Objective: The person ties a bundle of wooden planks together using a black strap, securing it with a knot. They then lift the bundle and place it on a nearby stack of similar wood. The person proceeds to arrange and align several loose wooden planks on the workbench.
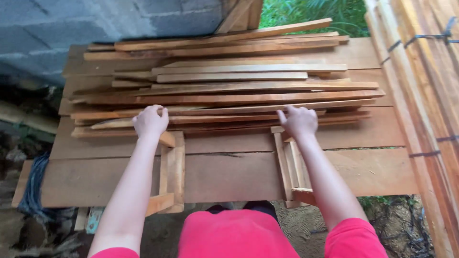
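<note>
We've got both hands, left (150, 121) and right (299, 120), set apart and curled onto the nearest slats (224, 117); the stack beyond looks untouched, nothing's lifted yet.

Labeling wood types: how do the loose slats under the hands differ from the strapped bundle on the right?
The loose slats lie crosswise on the wide planks, unbound and uneven in length. The strapped bundle runs lengthwise and is banded with dark straps. The left hand and right hand rest on the slats; nothing touches the bundle. Both are thin strips of reddish-brown wood.
</note>
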